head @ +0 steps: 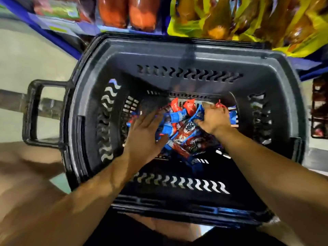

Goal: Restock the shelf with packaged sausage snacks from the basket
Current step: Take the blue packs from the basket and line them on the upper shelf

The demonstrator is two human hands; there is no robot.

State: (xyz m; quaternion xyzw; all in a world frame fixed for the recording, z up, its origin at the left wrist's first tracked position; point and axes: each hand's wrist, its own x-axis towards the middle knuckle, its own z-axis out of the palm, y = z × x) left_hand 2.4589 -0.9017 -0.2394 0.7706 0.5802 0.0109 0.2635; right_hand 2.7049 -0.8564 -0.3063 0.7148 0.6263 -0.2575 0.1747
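A black plastic basket (177, 55) fills the middle of the head view, seen from above. At its bottom lies a pile of red-and-blue sausage snack packs (184, 132). Both my hands are down inside it. My left hand (145, 135) lies flat on the left side of the pile with its fingers spread. My right hand (213, 118) is closed around the blue ends of several packs at the right of the pile. The packs under both hands are partly hidden.
A blue-edged shelf (85, 29) runs along the top, holding orange-red packages (127, 13) and yellow snack bags (248, 18). The basket's handle (35, 112) sticks out to the left over a pale floor. Dark red packs (319, 110) sit at the right edge.
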